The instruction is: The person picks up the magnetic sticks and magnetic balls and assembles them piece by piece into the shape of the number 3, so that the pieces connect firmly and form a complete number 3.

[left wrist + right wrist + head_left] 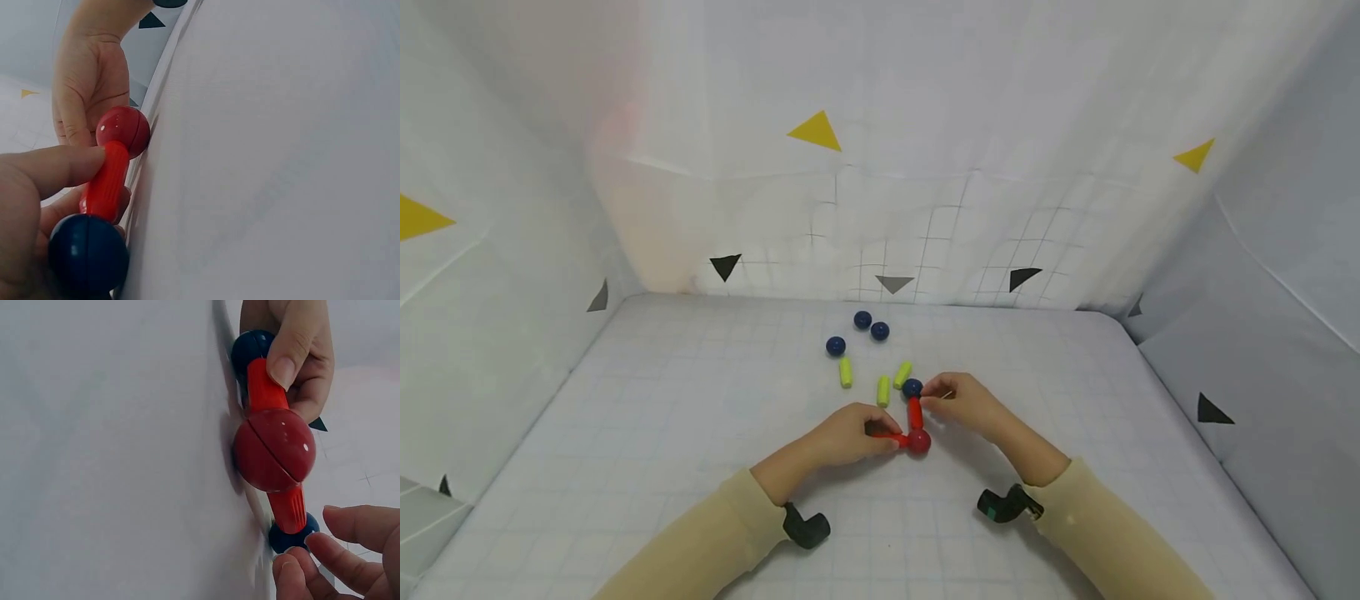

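Two glossy blue balls, two red rods and a red ball (919, 442) are joined into a bent chain on the table. My left hand (853, 435) pinches one red rod (107, 181) between thumb and fingers; the blue ball (89, 255) at that rod's outer end is hidden in the head view. From the red ball the second red rod (915, 413) runs away to another blue ball (912, 388). My right hand (962, 404) is at this far ball, fingertips against it. In the right wrist view its thumb (350, 524) stands apart from the ball.
Three loose yellow-green rods (883, 391) lie just beyond the chain. Farther back are three loose blue balls (862, 320). White sheeting (970, 100) with yellow, black and grey triangles surrounds the white gridded table (715, 500).
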A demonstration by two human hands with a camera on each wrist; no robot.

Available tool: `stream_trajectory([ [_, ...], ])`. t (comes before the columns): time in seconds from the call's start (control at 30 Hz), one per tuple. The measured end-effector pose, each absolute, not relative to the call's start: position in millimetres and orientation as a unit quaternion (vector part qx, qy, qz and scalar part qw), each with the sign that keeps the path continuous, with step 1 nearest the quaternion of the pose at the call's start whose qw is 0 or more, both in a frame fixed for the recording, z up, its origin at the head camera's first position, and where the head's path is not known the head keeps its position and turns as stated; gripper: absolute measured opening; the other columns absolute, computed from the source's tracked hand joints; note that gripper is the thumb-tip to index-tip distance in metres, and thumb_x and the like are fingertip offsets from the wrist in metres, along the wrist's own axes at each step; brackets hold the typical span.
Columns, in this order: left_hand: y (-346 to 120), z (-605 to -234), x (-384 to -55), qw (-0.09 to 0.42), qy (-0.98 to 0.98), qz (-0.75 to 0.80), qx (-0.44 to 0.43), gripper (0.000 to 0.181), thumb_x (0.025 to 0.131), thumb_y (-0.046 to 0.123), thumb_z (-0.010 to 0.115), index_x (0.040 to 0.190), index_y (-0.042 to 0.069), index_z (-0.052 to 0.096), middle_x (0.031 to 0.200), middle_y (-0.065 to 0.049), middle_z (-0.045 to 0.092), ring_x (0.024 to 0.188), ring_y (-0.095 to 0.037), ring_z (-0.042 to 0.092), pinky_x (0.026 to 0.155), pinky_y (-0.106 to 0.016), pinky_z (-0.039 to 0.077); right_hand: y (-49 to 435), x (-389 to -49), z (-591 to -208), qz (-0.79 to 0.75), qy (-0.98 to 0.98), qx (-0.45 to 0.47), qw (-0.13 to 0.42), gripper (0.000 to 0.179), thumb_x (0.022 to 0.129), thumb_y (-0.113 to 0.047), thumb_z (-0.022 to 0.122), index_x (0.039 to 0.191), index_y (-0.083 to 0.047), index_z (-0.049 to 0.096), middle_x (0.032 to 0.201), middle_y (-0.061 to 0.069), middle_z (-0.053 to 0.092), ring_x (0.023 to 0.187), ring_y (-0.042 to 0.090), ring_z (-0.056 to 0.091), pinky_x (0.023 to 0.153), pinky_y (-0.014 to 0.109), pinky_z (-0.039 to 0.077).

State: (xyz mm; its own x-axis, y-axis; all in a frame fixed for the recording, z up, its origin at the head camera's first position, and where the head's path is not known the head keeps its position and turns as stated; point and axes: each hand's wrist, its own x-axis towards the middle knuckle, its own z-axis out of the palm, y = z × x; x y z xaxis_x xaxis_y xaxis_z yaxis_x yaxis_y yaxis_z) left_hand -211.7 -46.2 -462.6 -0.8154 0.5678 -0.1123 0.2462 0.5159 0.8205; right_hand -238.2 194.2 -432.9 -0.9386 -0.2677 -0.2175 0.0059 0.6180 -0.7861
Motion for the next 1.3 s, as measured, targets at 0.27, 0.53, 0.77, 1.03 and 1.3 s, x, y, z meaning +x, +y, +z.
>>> stream_trajectory([
  [0.27,-46,-464,-211,0.193,0.845,0.440,0.233,0.011,0.091,0.025,0.075,0.102,0.025,0.075,0.095,0.014,0.066,0.093,-0.012,0.056,0.087,-0.033,0.046,192,-234,-439,-0.424,0.889,-0.072,0.156,0.021,0.094,-0.019,0.070,0.109,-0.006,0.069,0.094,0.004,0.067,0.080,0.019,0.062,0.072,0.031,0.054],
  [0.53,-46,-465,-212,0.200,0.841,0.445,0.234,0.011,0.091,0.025,0.074,0.102,0.026,0.075,0.095,0.013,0.067,0.093,-0.013,0.056,0.087,-0.033,0.046,188,-231,-443,-0.414,0.895,-0.051,0.155,0.022,0.093,-0.021,0.071,0.108,-0.005,0.068,0.090,0.003,0.067,0.080,0.018,0.060,0.070,0.029,0.052],
  [0.77,-46,-460,-210,0.197,0.843,0.442,0.234,0.011,0.091,0.024,0.074,0.102,0.025,0.075,0.094,0.013,0.067,0.092,-0.013,0.056,0.084,-0.032,0.046,185,-229,-443,-0.409,0.899,-0.040,0.151,0.025,0.092,-0.025,0.073,0.107,-0.005,0.068,0.085,0.001,0.069,0.077,0.017,0.060,0.068,0.029,0.050],
  [1.03,-45,-457,-212,0.198,0.848,0.430,0.238,0.012,0.092,0.024,0.074,0.103,0.025,0.075,0.094,0.012,0.066,0.092,-0.014,0.055,0.084,-0.033,0.046,181,-228,-439,-0.394,0.906,-0.018,0.157,0.030,0.090,-0.029,0.075,0.109,-0.007,0.068,0.086,0.002,0.071,0.079,0.017,0.061,0.069,0.031,0.051],
  [1.3,-47,-458,-214,0.203,0.846,0.429,0.242,0.014,0.092,0.024,0.074,0.105,0.023,0.075,0.096,0.011,0.067,0.093,-0.014,0.055,0.086,-0.033,0.046,179,-227,-440,-0.396,0.904,-0.013,0.163,0.033,0.090,-0.030,0.076,0.110,-0.006,0.067,0.086,0.003,0.070,0.080,0.018,0.061,0.069,0.030,0.049],
])
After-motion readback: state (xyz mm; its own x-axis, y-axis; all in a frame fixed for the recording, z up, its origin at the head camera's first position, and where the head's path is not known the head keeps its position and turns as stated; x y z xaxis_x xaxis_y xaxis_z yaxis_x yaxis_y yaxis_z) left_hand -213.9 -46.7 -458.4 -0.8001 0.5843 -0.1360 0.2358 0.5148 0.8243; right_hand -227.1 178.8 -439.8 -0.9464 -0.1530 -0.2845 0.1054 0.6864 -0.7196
